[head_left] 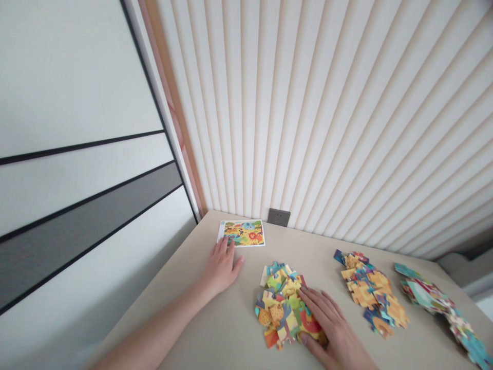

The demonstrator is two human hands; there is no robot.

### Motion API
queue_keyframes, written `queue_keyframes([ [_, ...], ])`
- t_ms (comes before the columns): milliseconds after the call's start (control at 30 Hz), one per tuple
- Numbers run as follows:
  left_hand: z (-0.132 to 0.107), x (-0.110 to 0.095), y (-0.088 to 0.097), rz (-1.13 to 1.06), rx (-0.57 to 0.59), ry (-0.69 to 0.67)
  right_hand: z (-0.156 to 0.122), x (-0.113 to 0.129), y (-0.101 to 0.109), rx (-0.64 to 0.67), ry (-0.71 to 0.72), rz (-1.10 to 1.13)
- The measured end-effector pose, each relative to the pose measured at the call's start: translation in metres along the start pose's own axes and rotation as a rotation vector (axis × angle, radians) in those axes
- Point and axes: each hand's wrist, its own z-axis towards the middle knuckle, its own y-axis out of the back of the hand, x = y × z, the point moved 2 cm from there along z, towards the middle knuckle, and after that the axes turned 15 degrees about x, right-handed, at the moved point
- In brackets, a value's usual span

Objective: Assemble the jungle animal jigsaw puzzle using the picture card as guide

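Note:
My left hand (221,266) lies flat on the beige table (234,334), its fingertips touching the lower left edge of a small picture card (243,234) printed with cartoon jungle animals. My right hand (327,329) rests spread on top of a heap of colourful jigsaw puzzle pieces (279,308) and covers the heap's right side. To the right stands a second heap of puzzle pieces (372,293), mostly orange and blue, apart from both hands. Neither hand appears to hold anything.
A third, looser spread of puzzle pieces (442,313) runs off the table's right side. A grey wall socket (279,217) sits just above the far edge, against a ribbed cream wall (308,113). White and grey panels (77,205) stand beyond the left edge.

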Motion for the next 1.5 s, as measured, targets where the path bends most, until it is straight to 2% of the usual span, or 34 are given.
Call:
queue_keyframes([
  [67,0.012,0.006,-0.004,0.013,0.015,-0.038,-0.001,-0.001,0.0,-0.003,-0.016,0.028],
  [167,0.024,0.004,-0.004,0.015,0.033,-0.13,-0.001,-0.001,0.0,0.004,-0.037,0.068],
  [367,0.013,0.002,0.0,-0.036,0.073,-0.258,-0.001,0.006,0.01,0.059,-0.051,0.091],
  [500,0.01,0.018,-0.001,-0.096,0.088,-0.318,0.0,0.01,0.019,0.08,-0.045,0.108],
  [700,0.025,0.043,-0.006,-0.227,0.143,-0.435,-0.001,0.012,0.021,0.088,-0.048,0.125],
  [900,0.034,0.039,-0.004,-0.22,0.161,-0.41,0.001,0.016,0.022,0.127,-0.015,0.132],
  [1067,0.031,0.034,0.0,-0.163,0.109,-0.379,0.001,0.019,0.023,0.162,0.021,0.144],
  [1233,0.027,0.032,0.002,-0.113,0.041,-0.315,0.006,0.022,0.026,0.037,-0.028,0.224],
  [1367,0.027,0.032,0.003,-0.085,0.031,-0.281,0.027,0.023,0.039,-0.074,-0.177,0.343],
  [1500,0.029,0.037,0.004,-0.052,0.021,-0.263,0.065,0.022,0.049,-0.062,-0.174,0.358],
])
